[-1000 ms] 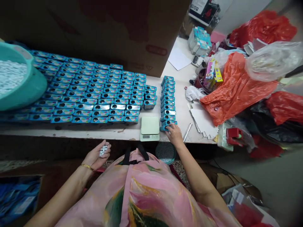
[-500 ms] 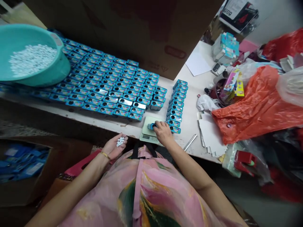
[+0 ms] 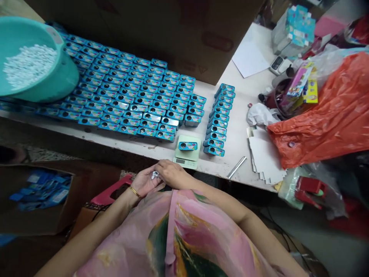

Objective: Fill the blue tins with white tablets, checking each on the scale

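My left hand [image 3: 145, 181] is cupped palm up in front of the table edge, holding a small heap of white pieces [image 3: 155, 175]. Over that palm lies my right hand [image 3: 170, 173], its fingers bent down onto the pieces; whether it pinches any is hidden. Just beyond the hands, a blue tin [image 3: 188, 146] rests on the pale green scale [image 3: 187, 163], touched by neither hand. A column of blue tins [image 3: 216, 129] stands right of the scale. Many more tins [image 3: 127, 92] stand in rows to the left.
A turquoise basin [image 3: 66, 82] of white pieces stands at the far left, a large cardboard box [image 3: 173, 34] behind the tins. On the right are a metal tube [image 3: 236, 167], flat white cards [image 3: 263, 156] and an orange plastic bag [image 3: 319, 123]. Below left is a carton [image 3: 72, 204] of blue packaging.
My right hand has let go of the tin on the scale and moved back left to my left palm. The view has shifted slightly.
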`<action>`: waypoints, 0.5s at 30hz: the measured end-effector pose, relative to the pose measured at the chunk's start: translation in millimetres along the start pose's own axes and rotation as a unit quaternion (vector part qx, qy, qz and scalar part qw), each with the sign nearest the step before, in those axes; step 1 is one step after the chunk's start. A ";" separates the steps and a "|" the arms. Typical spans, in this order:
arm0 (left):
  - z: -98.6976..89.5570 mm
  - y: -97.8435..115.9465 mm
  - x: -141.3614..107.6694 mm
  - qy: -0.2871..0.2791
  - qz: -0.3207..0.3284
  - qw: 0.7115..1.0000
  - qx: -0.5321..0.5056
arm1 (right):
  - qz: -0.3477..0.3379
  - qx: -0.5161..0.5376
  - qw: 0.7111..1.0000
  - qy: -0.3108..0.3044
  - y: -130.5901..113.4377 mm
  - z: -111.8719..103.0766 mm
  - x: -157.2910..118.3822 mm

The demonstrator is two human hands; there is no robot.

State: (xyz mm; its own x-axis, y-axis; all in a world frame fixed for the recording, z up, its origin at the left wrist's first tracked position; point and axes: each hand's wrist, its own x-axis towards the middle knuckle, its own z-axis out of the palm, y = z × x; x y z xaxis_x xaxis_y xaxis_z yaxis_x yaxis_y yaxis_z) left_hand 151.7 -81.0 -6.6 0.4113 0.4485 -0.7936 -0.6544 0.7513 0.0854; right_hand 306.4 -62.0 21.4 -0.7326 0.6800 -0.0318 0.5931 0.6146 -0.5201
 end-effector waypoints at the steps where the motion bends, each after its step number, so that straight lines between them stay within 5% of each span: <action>1: -2.2 -0.1 -1.9 0.006 -0.010 1.000 -0.003 | 0.003 0.002 1.000 -0.007 -2.0 2.5 4.8; 9: -15.1 1.5 -12.9 0.015 -0.031 0.999 -0.002 | -0.003 -0.005 0.998 -0.055 -6.8 9.1 11.1; 15: -7.6 4.2 -13.1 0.038 -0.031 0.999 -0.001 | -0.027 -0.022 0.998 -0.051 -8.3 7.6 14.4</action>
State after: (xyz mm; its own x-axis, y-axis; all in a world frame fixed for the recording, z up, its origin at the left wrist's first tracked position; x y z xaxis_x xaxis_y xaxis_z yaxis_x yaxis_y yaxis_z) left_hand 138.7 -87.4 -0.4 0.4024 0.3625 -0.8406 -0.6300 0.7759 0.0330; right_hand 288.4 -60.4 18.8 -0.7933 0.6017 -0.0930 0.5637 0.6681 -0.4857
